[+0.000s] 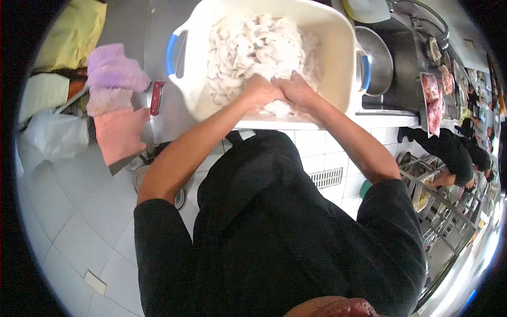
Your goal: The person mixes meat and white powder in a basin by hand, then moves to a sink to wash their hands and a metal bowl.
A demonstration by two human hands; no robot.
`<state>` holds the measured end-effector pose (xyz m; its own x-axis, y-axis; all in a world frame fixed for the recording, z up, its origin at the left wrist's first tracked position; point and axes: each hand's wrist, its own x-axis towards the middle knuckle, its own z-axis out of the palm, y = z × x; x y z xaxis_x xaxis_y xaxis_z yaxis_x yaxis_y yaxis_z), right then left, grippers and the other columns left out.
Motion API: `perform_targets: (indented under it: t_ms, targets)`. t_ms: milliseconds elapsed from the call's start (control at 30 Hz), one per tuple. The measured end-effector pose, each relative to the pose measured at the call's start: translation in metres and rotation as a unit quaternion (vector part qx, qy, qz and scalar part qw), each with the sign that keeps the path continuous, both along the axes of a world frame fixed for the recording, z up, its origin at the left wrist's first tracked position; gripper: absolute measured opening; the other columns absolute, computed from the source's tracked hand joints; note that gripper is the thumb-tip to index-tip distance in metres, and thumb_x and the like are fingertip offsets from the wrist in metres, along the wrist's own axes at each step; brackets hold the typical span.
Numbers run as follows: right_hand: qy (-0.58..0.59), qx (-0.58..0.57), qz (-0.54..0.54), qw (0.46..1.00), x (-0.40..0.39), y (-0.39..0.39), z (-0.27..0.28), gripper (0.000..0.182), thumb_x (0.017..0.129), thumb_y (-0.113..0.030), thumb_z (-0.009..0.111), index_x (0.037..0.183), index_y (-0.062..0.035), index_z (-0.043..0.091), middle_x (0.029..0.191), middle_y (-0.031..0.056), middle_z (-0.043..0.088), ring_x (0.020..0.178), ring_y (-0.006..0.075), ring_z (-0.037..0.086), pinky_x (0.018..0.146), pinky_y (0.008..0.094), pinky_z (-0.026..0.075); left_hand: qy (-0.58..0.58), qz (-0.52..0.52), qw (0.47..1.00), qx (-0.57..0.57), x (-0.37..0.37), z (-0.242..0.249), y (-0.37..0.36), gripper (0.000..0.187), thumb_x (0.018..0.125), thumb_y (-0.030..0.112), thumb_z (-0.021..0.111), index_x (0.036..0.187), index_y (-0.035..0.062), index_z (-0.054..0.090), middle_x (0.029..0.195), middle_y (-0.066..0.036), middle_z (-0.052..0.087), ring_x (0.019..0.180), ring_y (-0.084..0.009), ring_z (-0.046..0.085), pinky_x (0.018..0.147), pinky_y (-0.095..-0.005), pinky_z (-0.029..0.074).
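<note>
A large cream tub [335, 58] with blue handle grips stands on the steel counter, holding a heap of pale, whitish strips [264, 42]. Both hands are inside it, close together near the front wall. My left hand [260, 91] is pressed in among the strips, its fingers curled inward and partly hidden. Beside it, my right hand [297, 91] is closed, with its fingertips toward my left hand. Some white material lies just under the hands. Exactly what each hand grips is hard to make out.
Purple and pink cloths [119, 79] and a red object [156, 98] lie left of the tub. To the right are a metal bowl [376, 61], a sink and trays of meat [434, 105]. Another person in dark clothes [446, 156] bends at the far right.
</note>
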<state>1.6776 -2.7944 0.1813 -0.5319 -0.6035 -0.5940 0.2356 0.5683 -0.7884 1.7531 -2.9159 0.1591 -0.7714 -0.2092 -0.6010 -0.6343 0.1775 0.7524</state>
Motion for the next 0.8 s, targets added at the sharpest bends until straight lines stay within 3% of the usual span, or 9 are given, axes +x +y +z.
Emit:
perform_targets:
  t_ms: [167, 300, 400, 533, 600, 667, 700, 767, 800]
  targets:
    - [0.061, -0.005, -0.013, 0.998, -0.011, -0.001, 0.049, 0.032, 0.08, -0.023, 0.065, 0.094, 0.0059, 0.062, 0.078, 0.0125, 0.064, 0.073, 0.0152, 0.059, 0.065, 0.0305, 0.047, 0.232, 0.125, 0.955, 0.138, -0.009, 0.043, 0.002, 0.045, 0.054, -0.001, 0.076, 0.096, -0.0087, 0.06, 0.086, -0.014, 0.065, 0.072, -0.0205, 0.063, 0.063, -0.0296, 0.052]
    - [0.183, -0.044, -0.048, 0.981, -0.032, -0.008, 0.052, 0.031, 0.081, -0.01, 0.064, 0.106, 0.0066, 0.059, 0.086, 0.0105, 0.066, 0.073, 0.0121, 0.06, 0.062, 0.0283, 0.049, 0.209, 0.19, 0.906, 0.316, -0.017, 0.06, -0.011, 0.04, 0.064, -0.004, 0.074, 0.1, -0.0054, 0.06, 0.087, -0.013, 0.065, 0.071, -0.0186, 0.064, 0.058, -0.0306, 0.053]
    - [0.327, -0.047, -0.026, 0.944, -0.045, -0.016, 0.06, 0.032, 0.081, -0.013, 0.065, 0.109, 0.002, 0.06, 0.08, 0.0067, 0.065, 0.063, 0.0091, 0.056, 0.053, 0.026, 0.045, 0.218, 0.186, 0.911, 0.295, -0.015, 0.083, -0.026, 0.031, 0.069, 0.0, 0.074, 0.097, -0.0053, 0.061, 0.084, -0.012, 0.066, 0.068, -0.0169, 0.065, 0.054, -0.0296, 0.054]
    - [0.209, -0.007, -0.127, 0.969, -0.06, -0.023, 0.085, 0.037, 0.079, -0.023, 0.067, 0.107, 0.001, 0.06, 0.079, 0.0077, 0.063, 0.067, 0.0121, 0.056, 0.055, 0.028, 0.046, 0.242, 0.229, 0.918, 0.213, -0.012, 0.084, -0.042, 0.019, 0.074, 0.01, 0.073, 0.085, -0.0034, 0.067, 0.073, -0.01, 0.066, 0.061, -0.0128, 0.062, 0.05, -0.0271, 0.051]
    - [0.24, -0.028, -0.116, 0.964, -0.077, -0.025, 0.065, 0.053, 0.079, -0.031, 0.066, 0.117, 0.0036, 0.055, 0.081, 0.0112, 0.064, 0.071, 0.0168, 0.06, 0.065, 0.0308, 0.049, 0.197, 0.193, 0.959, 0.067, -0.005, 0.086, -0.058, 0.034, 0.076, 0.026, 0.072, 0.085, -0.0064, 0.066, 0.075, -0.009, 0.065, 0.061, -0.0134, 0.058, 0.052, -0.0293, 0.047]
    - [0.261, -0.051, -0.07, 0.961, -0.107, -0.02, 0.039, 0.043, 0.077, -0.03, 0.068, 0.104, 0.0027, 0.06, 0.082, 0.0076, 0.063, 0.073, 0.0148, 0.058, 0.067, 0.0295, 0.048, 0.229, 0.238, 0.943, 0.028, -0.009, 0.05, -0.067, 0.043, 0.077, 0.034, 0.071, 0.084, -0.0085, 0.065, 0.075, -0.009, 0.065, 0.061, -0.0151, 0.057, 0.055, -0.0308, 0.047]
    - [0.22, -0.05, -0.084, 0.971, -0.115, -0.021, 0.039, 0.036, 0.078, -0.027, 0.067, 0.1, 0.0005, 0.062, 0.084, 0.0055, 0.062, 0.074, 0.0132, 0.056, 0.067, 0.0281, 0.047, 0.13, 0.238, 0.963, -0.007, -0.004, 0.074, -0.066, 0.044, 0.081, 0.034, 0.068, 0.095, -0.0072, 0.064, 0.089, -0.011, 0.064, 0.077, -0.017, 0.06, 0.065, -0.0302, 0.05]
    - [0.159, -0.019, -0.083, 0.984, -0.121, -0.018, 0.051, 0.028, 0.078, -0.026, 0.064, 0.098, -0.0056, 0.065, 0.091, 0.0059, 0.063, 0.084, 0.0165, 0.056, 0.077, 0.03, 0.045, 0.059, 0.24, 0.969, -0.007, 0.003, 0.053, -0.079, 0.051, 0.079, 0.042, 0.066, 0.083, -0.008, 0.064, 0.077, -0.012, 0.062, 0.069, -0.0184, 0.058, 0.063, -0.0328, 0.048]
    - [0.299, 0.047, 0.044, 0.952, -0.125, -0.015, 0.045, 0.031, 0.079, -0.026, 0.063, 0.103, -0.0075, 0.063, 0.096, 0.0082, 0.063, 0.088, 0.0193, 0.056, 0.079, 0.0311, 0.045, 0.024, 0.24, 0.97, -0.007, 0.01, 0.04, -0.085, 0.055, 0.078, 0.047, 0.066, 0.077, -0.0084, 0.064, 0.071, -0.013, 0.061, 0.065, -0.0191, 0.057, 0.062, -0.0341, 0.047]
